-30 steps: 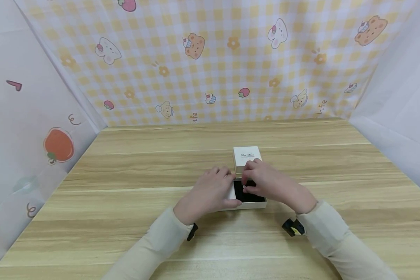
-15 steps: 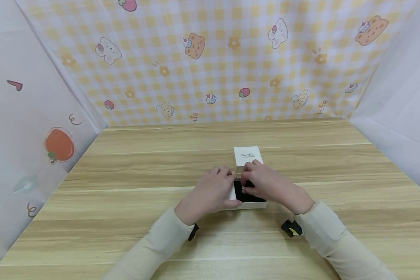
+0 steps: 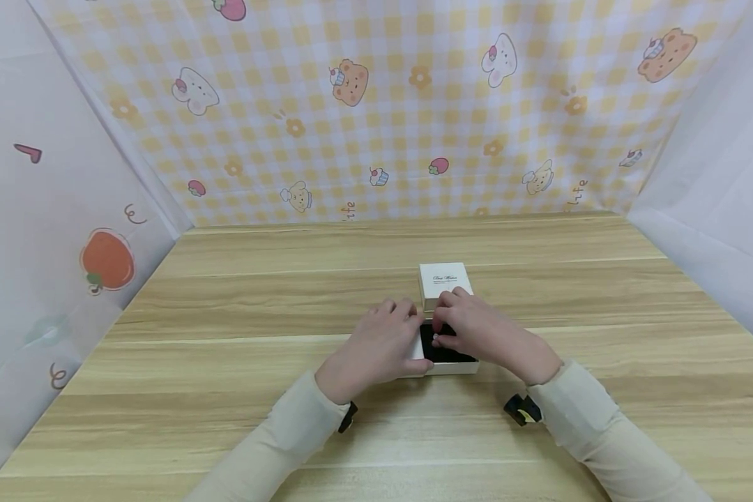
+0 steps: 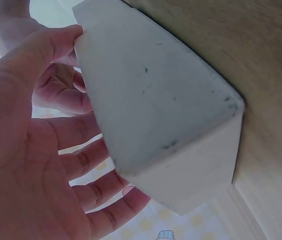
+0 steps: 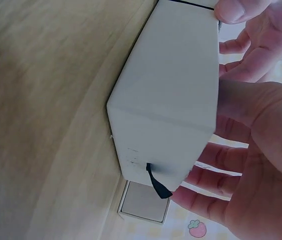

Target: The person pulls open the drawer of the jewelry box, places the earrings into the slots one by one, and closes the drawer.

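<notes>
I have the open box (image 3: 442, 352) near the middle of the desk (image 3: 226, 348), its black lining showing. My left hand (image 3: 376, 345) grips the box's left side, thumb on the near wall and fingers curled round the far edge. My right hand (image 3: 483, 331) curls over the right side with its fingertips (image 3: 438, 339) down on the lining; whether they pinch anything there I cannot tell. The lid (image 3: 444, 281) lies just behind the box. A black ribbon tab (image 5: 156, 184) sticks out of one end wall. The risk I see is the light box tipping or sliding if my right fingertips press unevenly. Against the frames a second ago, both hands and box sit almost unchanged
</notes>
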{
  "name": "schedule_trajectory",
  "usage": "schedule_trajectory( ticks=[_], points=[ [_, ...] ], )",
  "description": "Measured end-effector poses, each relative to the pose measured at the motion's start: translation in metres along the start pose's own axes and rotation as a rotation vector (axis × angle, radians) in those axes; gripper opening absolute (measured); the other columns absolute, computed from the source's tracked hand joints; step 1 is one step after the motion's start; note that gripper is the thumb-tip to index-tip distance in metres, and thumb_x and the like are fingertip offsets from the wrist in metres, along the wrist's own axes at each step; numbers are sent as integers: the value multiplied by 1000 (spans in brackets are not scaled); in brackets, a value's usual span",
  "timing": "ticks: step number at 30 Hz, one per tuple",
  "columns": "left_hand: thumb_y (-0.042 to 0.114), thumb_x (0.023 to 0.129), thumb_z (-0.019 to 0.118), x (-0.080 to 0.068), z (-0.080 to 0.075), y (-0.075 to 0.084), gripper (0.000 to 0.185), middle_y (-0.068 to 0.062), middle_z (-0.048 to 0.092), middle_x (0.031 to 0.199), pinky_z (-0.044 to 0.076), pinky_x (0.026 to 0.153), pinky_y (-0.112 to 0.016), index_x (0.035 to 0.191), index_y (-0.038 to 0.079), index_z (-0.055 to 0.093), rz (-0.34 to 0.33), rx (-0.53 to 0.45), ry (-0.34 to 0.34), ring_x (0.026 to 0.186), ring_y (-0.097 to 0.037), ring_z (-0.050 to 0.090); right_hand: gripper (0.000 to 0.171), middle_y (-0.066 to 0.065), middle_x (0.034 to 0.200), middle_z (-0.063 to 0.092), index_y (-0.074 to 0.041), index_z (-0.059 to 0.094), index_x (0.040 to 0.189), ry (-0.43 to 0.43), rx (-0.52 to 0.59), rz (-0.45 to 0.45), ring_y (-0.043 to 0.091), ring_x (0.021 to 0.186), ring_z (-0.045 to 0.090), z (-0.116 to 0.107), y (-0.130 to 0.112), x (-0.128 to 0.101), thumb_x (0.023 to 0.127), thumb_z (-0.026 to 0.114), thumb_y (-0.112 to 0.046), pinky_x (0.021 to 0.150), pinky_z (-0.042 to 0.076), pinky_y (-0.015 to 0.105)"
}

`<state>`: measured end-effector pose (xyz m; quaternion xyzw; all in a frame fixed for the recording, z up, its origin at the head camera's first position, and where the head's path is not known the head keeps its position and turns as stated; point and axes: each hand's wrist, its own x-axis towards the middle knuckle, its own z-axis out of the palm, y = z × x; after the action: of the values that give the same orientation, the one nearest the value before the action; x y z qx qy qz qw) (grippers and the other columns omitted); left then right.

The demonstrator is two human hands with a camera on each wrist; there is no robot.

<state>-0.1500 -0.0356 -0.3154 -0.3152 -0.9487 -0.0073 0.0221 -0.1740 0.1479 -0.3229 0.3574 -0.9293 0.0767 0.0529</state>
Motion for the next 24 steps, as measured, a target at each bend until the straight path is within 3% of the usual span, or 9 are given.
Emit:
schedule_trajectory(
  ticks=[10, 24],
  points=[
    [58, 78, 63, -1, 0, 0, 64, -1, 52, 118, 45, 89, -37, 123, 11, 58, 2, 3, 8, 104, -21, 50, 15, -1, 89, 57, -14, 65, 79, -1, 3, 4, 17, 83, 48, -3, 2, -1, 79, 73, -27, 74, 44, 32],
    [57, 78, 62, 0, 0, 0, 63, -1, 52, 117, 44, 89, -37, 122, 12, 58, 2, 9, 12, 103, -21, 49, 7, 1, 91, 59, -14, 68, 81, 9, 23, -34, 18, 86, 51, -6, 2, 0, 81, 69, -7, 76, 46, 34]
  ],
)
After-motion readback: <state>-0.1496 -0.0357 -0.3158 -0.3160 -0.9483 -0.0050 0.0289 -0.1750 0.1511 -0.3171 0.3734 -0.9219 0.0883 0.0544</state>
